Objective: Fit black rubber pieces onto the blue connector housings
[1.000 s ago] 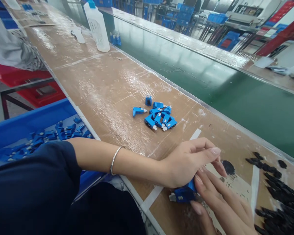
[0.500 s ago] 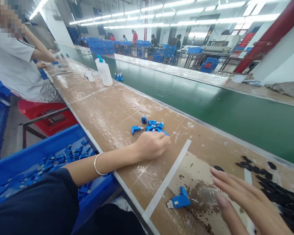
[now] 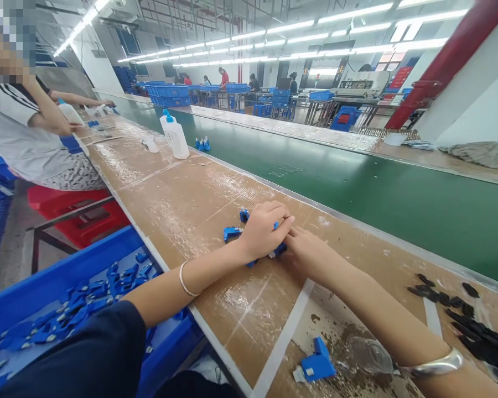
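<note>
Blue connector pile (image 3: 249, 229) under left hand (image 3: 262, 232), fingers curled over it; right hand (image 3: 309, 251) touching pile, grip hidden. Lone blue connector (image 3: 315, 366) nearer body; black parts (image 3: 468, 320) rightward. Brown tabletop (image 3: 182, 193); green conveyor belt (image 3: 357, 182) beyond.

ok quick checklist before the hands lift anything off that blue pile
1. Both hands on the pile: ok, left hand and right hand meet over the blue connectors.
2. Grip on a piece: cannot tell, fingers hide it.
3. Loose blue connector near the table edge: ok, lying apart from both hands.
4. Black caps within reach: ok, heaped beside the right forearm.
5. Blue bin: ok, holds more parts.
</note>
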Demonstrator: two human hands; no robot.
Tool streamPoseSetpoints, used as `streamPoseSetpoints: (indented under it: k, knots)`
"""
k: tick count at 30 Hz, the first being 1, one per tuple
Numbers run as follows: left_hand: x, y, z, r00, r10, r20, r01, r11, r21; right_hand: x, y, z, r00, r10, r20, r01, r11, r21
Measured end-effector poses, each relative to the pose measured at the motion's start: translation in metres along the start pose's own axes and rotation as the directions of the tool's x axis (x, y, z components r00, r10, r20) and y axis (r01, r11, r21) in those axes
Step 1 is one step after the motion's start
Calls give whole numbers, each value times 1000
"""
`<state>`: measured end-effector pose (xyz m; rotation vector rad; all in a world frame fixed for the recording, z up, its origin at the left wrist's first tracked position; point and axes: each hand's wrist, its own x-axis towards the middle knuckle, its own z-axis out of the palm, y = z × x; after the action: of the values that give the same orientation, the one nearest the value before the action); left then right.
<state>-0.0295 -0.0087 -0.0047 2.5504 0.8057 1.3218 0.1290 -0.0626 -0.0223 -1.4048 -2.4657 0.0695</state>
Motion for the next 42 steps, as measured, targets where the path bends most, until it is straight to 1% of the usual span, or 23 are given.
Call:
streamPoseSetpoints:
  k: [3, 5, 8, 11, 13, 14, 15, 16, 17, 18, 19, 20, 21, 22, 23, 24, 26, 29, 33, 36, 39, 41, 42]
  knots:
    - [-10, -3, -4, 1000, 20, -11, -21, 1000, -22, -3, 4, 7, 1000, -3, 16, 2, 999, 45]
    - [-12, -4, -7, 999, 34, -19, -35, 999, -25, -8, 5, 5, 1000, -2, 9, 1, 997, 76]
    - [-11, 2, -10, 998, 45, -53, -48, 997, -60, -21, 1, -5, 999, 24, -45, -19, 994, 110]
    - [-13, 20, -11, 996, 1, -89, -19, 980, -200, -45, -18, -25, 982, 86, -169, -62, 988, 142]
    - [-16, 37, -12, 996, -53, -66, 26, 936, -351, -65, -39, -38, 947, 146, -287, -104, 982, 156]
    - [-18, 46, -12, 997, -70, -43, 44, 902, -429, -74, -51, -43, 921, 183, -345, -134, 978, 161]
    - [-19, 56, -12, 997, -72, -31, 47, 865, -500, -83, -62, -46, 897, 216, -386, -162, 972, 168]
    - [-21, 64, -12, 997, -59, -41, 27, 833, -553, -91, -73, -47, 861, 261, -437, -193, 962, 194]
    - [-22, 71, -11, 996, -31, -79, -21, 813, -582, -97, -83, -47, 821, 307, -481, -215, 947, 237]
    - [-23, 77, -11, 989, 15, -146, -98, 808, -581, -101, -92, -45, 787, 348, -510, -224, 931, 289]
    - [-23, 82, -11, 970, 85, -229, -201, 811, -550, -105, -98, -42, 757, 386, -527, -220, 910, 350]
    - [-23, 85, -10, 938, 163, -307, -304, 811, -500, -107, -104, -39, 737, 420, -529, -203, 885, 420]
    - [-23, 87, -10, 901, 235, -365, -392, 804, -448, -109, -108, -35, 731, 449, -514, -179, 853, 490]
    - [-23, 88, -10, 868, 298, -397, -458, 790, -408, -110, -111, -32, 725, 469, -504, -141, 817, 558]
    - [-23, 88, -11, 849, 345, -399, -499, 773, -393, -112, -113, -30, 720, 487, -494, -101, 778, 620]
    - [-23, 88, -12, 847, 375, -377, -514, 759, -399, -114, -114, -29, 727, 500, -471, -72, 737, 672]
    - [-24, 87, -16, 865, 406, -294, -500, 743, -445, -119, -116, -29, 751, 519, -409, -57, 667, 743]
    - [-27, 86, -21, 879, 427, -210, -472, 727, -498, -127, -117, -33, 786, 530, -318, -111, 627, 771]
    - [-31, 89, -24, 885, 427, -187, -458, 719, -523, -130, -123, -35, 792, 513, -333, -98, 644, 759]
    - [-33, 93, -23, 901, 388, -194, -429, 728, -535, -124, -130, -30, 744, 521, -418, -54, 670, 740]
    - [-35, 98, -20, 908, 317, -274, -418, 742, -525, -118, -134, -22, 678, 516, -523, -62, 749, 660]
    - [-36, 102, -19, 913, 268, -306, -397, 752, -526, -115, -136, -18, 662, 481, -575, -89, 812, 577]
    - [-37, 104, -18, 924, 228, -306, -365, 764, -533, -114, -137, -18, 654, 473, -591, -108, 832, 545]
